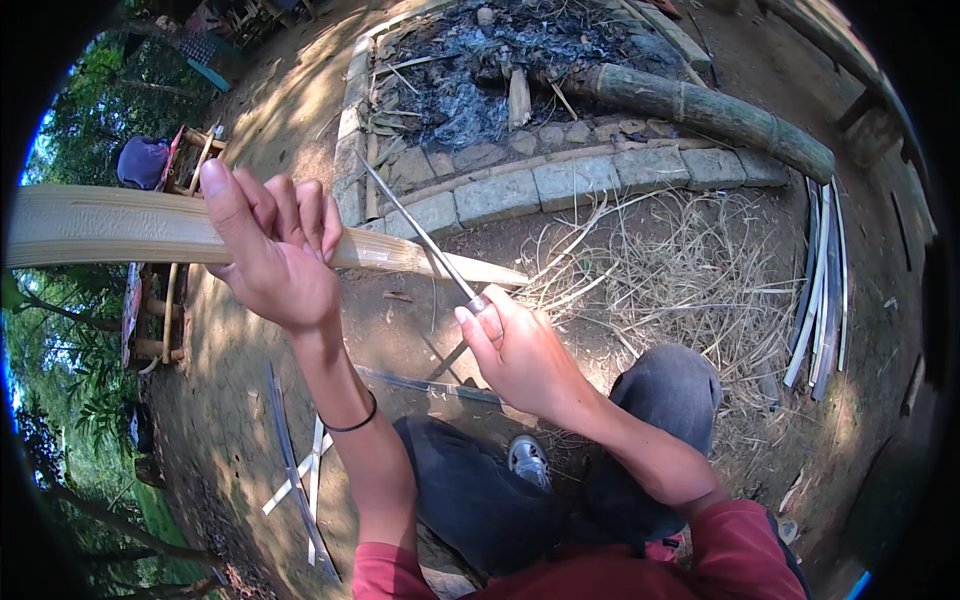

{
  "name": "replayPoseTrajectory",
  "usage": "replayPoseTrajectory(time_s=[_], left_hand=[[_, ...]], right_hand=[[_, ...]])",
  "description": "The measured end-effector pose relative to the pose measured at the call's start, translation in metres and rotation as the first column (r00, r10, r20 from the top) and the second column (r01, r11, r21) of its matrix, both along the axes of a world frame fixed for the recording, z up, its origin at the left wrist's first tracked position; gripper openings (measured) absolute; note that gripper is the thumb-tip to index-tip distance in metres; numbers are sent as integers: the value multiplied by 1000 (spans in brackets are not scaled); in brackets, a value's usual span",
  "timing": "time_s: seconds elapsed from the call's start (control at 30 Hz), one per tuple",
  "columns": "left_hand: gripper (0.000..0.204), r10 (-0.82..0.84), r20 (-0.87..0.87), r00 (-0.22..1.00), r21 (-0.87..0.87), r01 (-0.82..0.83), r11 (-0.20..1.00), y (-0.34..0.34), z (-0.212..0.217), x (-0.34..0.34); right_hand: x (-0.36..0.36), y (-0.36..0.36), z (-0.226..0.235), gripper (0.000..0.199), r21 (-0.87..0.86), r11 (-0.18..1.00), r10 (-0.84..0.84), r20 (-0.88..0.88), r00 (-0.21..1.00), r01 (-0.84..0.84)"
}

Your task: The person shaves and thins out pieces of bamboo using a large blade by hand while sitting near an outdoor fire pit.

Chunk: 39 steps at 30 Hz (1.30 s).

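Note:
A wide, pale bamboo strip (110, 225) runs from the left edge and narrows to a tip right of centre. My left hand (290, 265) is closed around it, fingers curled over and thumb pointing up. My right hand (530, 350) grips a knife (418, 230) by its handle. The long thin blade slants up and left, crossing the strip near its narrow end; whether it presses into the bamboo I cannot tell. Fine bamboo shavings (670, 280) lie heaped on the ground just beyond the strip's tip.
Ahead, a stone border (575, 183) surrounds an ash-filled fire pit (470, 90), with a thick bamboo pole (710, 110) lying across it. Split strips (820, 285) lie at the right, and other strips (290, 470) at the lower left. A bamboo seat (170, 310) stands at the left.

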<state>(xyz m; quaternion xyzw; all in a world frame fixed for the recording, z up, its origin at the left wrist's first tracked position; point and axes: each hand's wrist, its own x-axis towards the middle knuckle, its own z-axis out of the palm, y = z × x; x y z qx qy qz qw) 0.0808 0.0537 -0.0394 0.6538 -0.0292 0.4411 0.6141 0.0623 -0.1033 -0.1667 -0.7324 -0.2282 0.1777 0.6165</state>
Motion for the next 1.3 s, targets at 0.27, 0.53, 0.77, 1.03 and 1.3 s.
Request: replayPoseTrajectory(time_s=[0.27,0.53,0.77,1.03,1.3], left_hand=[[42,74,13,997,-18,-74,997,3,-1,-8],[42,144,79,986,-57,-140,988,10,-5,-10],[38,85,87,993,-58,-81,995,-1,-9,-11],[39,97,89,991,-33,-95,995,5,-9,-10],[39,61,85,994,-50,-57,997,12,-7,-8]], right_hand=[[-6,-2,20,25,73,996,58,36,998,-60],[-11,2,23,21,100,992,83,-2,997,-82],[-15,1,23,24,106,993,37,59,998,-43],[-11,-5,36,24,63,994,84,46,995,-86],[-2,-5,15,24,15,996,86,-19,996,-86]])
